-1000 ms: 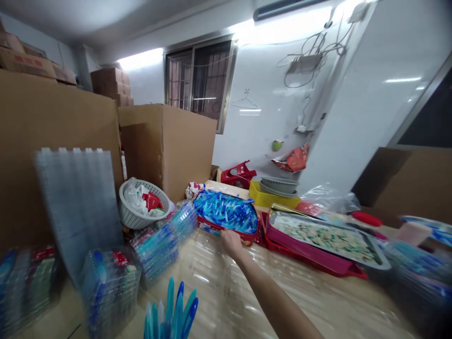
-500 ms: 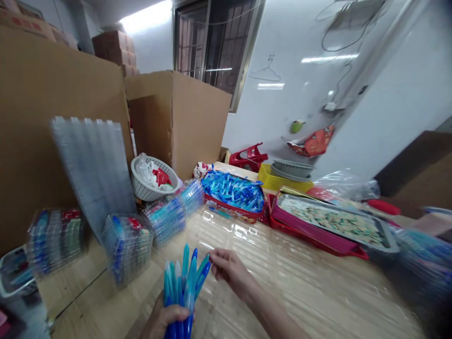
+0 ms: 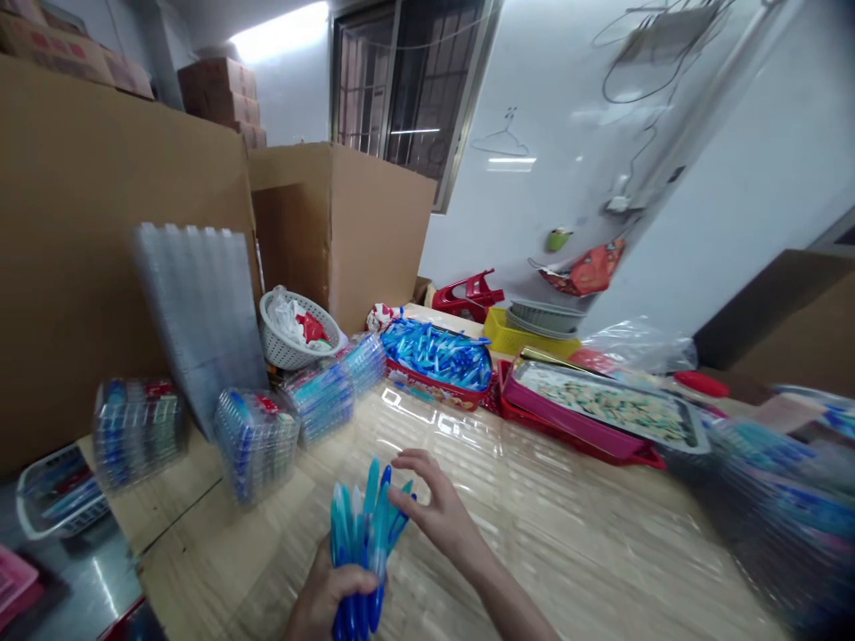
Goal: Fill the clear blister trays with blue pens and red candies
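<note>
My left hand [image 3: 337, 589] is wrapped round a bunch of slim blue and turquoise pen-like plastic pieces [image 3: 364, 525], held upright with their tips fanned out. Their exact kind does not show. Beside the tips on the right, my right hand [image 3: 437, 512] has thumb and fingers apart, with the thumb close to one piece that has a loop-shaped end. Whether it touches that piece I cannot tell. Below both hands, clear plastic trays [image 3: 508, 507] with ridges cover the wooden table.
A red box [image 3: 434, 390] heaped with similar blue pieces stands at the back. Right of it, a metal tray [image 3: 695, 427] holds small pale and green pieces. Filled clear packs [image 3: 257, 450] stand on the left, near a white basket [image 3: 287, 349] and tall cardboard boxes [image 3: 380, 236].
My right hand has gone from a pinch at the tips to spread fingers. The left hand and its bunch have shifted slightly right in view, and the camera has turned a little left.
</note>
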Demonstrator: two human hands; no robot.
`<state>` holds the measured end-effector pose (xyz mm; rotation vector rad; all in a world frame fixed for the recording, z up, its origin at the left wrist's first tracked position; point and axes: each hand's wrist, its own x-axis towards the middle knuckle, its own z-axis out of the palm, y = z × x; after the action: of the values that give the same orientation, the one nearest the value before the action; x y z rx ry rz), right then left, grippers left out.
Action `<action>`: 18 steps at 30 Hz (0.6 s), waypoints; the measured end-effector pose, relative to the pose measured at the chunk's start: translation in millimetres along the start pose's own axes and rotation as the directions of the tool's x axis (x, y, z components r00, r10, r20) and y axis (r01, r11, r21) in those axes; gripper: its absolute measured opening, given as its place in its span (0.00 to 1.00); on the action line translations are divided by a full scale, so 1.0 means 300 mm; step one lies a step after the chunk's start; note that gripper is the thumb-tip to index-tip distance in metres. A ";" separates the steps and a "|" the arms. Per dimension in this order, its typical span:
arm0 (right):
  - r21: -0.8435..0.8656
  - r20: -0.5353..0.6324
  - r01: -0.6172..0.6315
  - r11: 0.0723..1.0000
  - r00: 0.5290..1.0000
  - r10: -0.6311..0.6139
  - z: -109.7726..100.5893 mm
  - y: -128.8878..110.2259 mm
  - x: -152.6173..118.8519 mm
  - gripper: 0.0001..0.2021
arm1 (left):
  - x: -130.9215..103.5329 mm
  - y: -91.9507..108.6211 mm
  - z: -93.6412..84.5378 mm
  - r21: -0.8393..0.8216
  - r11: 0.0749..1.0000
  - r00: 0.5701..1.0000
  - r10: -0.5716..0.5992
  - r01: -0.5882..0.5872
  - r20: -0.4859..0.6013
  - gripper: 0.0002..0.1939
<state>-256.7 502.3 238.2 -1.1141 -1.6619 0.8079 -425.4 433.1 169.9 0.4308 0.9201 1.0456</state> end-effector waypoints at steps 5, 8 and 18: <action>-0.024 0.390 -0.032 0.999 0.920 0.039 -0.006 -0.048 0.058 0.11 | -0.023 0.016 0.022 0.050 0.995 0.995 0.083 -0.086 0.056 0.30; 0.035 0.395 -0.110 0.993 0.915 0.088 0.014 -0.063 0.050 0.08 | -0.039 0.020 0.025 0.057 0.993 0.993 0.099 -0.103 0.064 0.34; 0.521 -0.020 -0.229 0.822 0.960 0.280 -0.017 0.021 0.085 0.11 | 0.002 0.050 0.046 -0.012 0.998 0.992 0.061 -0.060 0.107 0.36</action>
<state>-253.6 528.4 243.2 -0.9769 -1.1219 1.2656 -422.3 442.1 187.8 0.5057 0.8104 1.0711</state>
